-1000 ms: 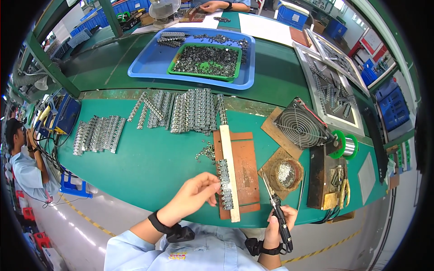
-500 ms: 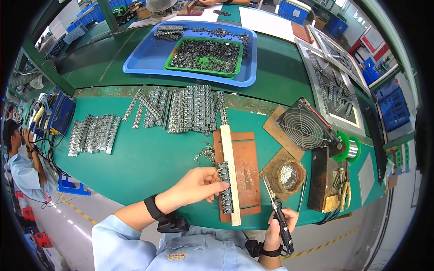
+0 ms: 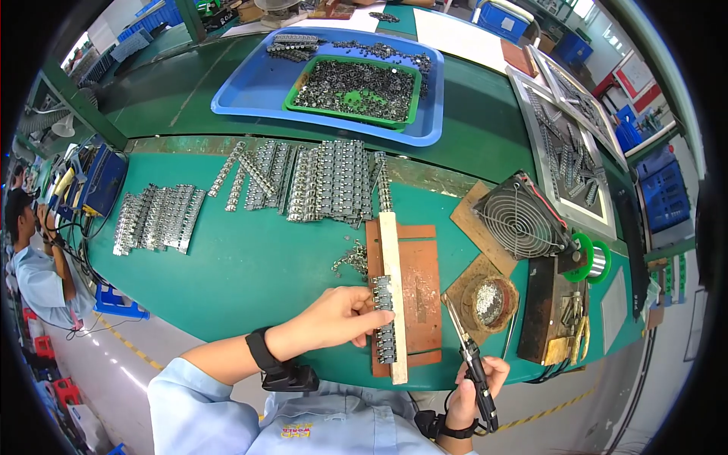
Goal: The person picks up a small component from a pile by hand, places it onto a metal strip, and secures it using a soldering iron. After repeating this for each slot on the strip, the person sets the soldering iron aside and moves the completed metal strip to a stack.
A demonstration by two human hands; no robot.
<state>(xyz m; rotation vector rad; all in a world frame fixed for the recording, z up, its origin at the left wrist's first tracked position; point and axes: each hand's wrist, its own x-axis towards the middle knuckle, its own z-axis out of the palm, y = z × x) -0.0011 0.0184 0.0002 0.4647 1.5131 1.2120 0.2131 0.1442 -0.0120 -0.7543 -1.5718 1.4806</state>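
My left hand (image 3: 343,317) holds a dark strip of small metal-edged parts (image 3: 384,340), its thumb on the strip's face. The strip lies against a pale wooden bar (image 3: 390,254) on a reddish-brown board (image 3: 422,284). In my right hand (image 3: 478,383) is a soldering iron (image 3: 478,373), gripped by its black handle. Its thin tip points away from me, beside a round dish with silvery bits (image 3: 487,299). Another strip (image 3: 383,186) lies at the far end of the bar, and loose small parts (image 3: 352,259) lie left of the board.
Rows of finished-looking strips (image 3: 334,182) and a smaller group (image 3: 159,218) lie on the green mat. A fan (image 3: 519,220), a solder spool (image 3: 591,258) and a metal tool box (image 3: 542,311) stand right. Beyond is a blue tray (image 3: 250,98) holding a green tray (image 3: 413,106). A co-worker (image 3: 45,273) sits far left.
The whole view has shifted slightly, with the bench appearing a little further right. Both hands keep the same holds, and the strip stays against the bar.
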